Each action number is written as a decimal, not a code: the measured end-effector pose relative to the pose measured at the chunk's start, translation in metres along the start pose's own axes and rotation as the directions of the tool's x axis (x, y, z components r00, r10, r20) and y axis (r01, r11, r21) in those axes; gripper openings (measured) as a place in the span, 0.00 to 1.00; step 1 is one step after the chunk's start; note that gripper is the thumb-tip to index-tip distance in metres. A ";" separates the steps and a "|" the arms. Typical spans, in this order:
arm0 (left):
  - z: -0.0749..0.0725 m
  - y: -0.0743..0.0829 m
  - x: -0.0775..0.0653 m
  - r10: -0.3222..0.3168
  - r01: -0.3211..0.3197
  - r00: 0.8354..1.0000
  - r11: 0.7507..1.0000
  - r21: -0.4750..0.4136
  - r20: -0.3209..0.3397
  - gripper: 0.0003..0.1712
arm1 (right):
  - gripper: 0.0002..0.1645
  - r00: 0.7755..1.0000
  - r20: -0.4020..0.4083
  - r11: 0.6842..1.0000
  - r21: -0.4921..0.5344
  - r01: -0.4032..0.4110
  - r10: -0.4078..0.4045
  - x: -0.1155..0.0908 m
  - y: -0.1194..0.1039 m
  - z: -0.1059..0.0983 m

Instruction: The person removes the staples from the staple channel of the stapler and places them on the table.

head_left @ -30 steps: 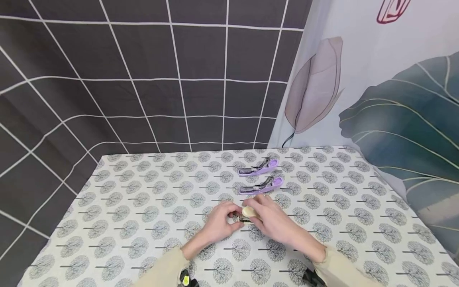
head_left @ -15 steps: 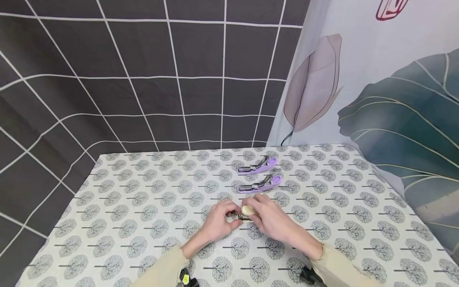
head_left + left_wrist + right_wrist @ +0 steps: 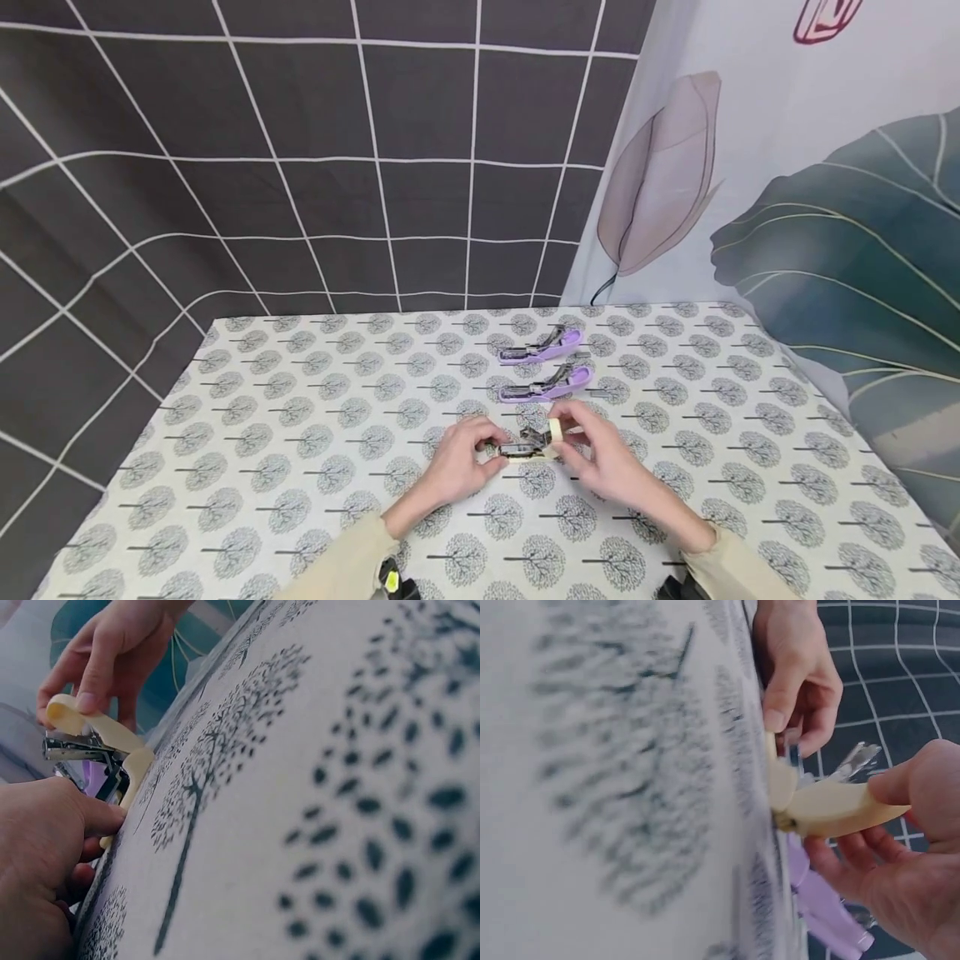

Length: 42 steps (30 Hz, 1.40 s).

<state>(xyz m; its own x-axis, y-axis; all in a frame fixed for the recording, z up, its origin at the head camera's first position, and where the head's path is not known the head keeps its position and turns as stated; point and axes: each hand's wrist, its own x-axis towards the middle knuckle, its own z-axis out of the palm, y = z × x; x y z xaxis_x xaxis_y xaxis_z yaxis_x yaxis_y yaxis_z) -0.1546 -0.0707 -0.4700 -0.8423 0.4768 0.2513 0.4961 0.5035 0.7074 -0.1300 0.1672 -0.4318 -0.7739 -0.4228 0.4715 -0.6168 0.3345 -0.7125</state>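
A cream stapler (image 3: pixel 519 451) lies on the tablecloth, its top cover swung far back and its metal magazine exposed. My left hand (image 3: pixel 463 460) pinches the front end of its base between thumb and fingers. The raised cream cover (image 3: pixel 840 808) is held in my right hand (image 3: pixel 600 454), thumb on one side and fingers on the other. From the left wrist view, a metal arm (image 3: pixel 71 748) juts out under the cover. My left fingers partly hide the front of the base.
Two purple staplers, one farther back (image 3: pixel 542 348) and one nearer (image 3: pixel 546 386), lie opened up behind my hands. Small grey staple strips (image 3: pixel 599 392) lie at their right ends. A dark gridded curtain (image 3: pixel 420 200) and a leaf-patterned curtain (image 3: pixel 840 250) hang behind the table.
My right hand has moved right, swinging the stapler's cover up and back, so the metal magazine now shows. My left hand keeps its grip on the front end.
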 end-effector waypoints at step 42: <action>0.000 -0.001 -0.002 0.021 -0.021 1.000 0.999 0.031 -0.006 0.14 | 0.35 0.963 -0.177 0.979 0.024 -0.203 0.204 -0.034 0.013 -0.013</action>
<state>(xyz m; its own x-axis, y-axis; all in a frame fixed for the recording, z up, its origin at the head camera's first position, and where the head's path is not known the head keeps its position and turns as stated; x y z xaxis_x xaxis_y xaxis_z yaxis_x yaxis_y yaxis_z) -0.1538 -0.0725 -0.4709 -0.8330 0.4831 0.2696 0.5196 0.5158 0.6812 -0.1130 0.1966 -0.4504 -0.8966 -0.1893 0.4003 -0.4428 0.3929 -0.8059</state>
